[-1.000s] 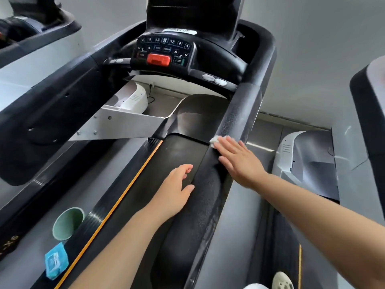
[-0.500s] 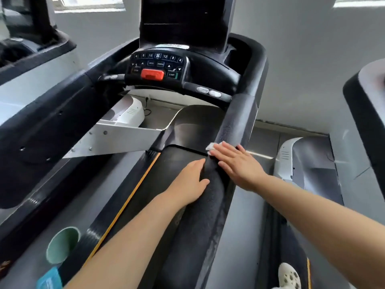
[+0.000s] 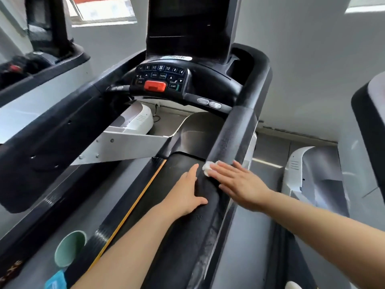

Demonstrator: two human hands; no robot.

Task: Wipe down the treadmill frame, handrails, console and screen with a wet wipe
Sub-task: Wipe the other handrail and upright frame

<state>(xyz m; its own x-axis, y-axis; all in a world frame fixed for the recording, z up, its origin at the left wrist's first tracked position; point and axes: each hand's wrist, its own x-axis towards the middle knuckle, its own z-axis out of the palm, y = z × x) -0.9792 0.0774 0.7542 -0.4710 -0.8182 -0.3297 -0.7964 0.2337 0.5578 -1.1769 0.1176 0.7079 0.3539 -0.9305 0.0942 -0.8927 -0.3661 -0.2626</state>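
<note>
My right hand (image 3: 239, 184) presses flat, fingers straight, on the crumpled white wet wipe (image 3: 209, 167) upon the black padded right handrail (image 3: 231, 140); my left hand (image 3: 187, 192) rests released beside it.

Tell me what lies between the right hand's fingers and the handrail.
In the head view, a white wet wipe lies under the right hand's straight fingers, pressed onto the black handrail.

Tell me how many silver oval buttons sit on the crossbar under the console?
2. The left oval button and the right oval button sit side by side on the black crossbar, right of the red stop button. More could be hidden elsewhere.
</note>
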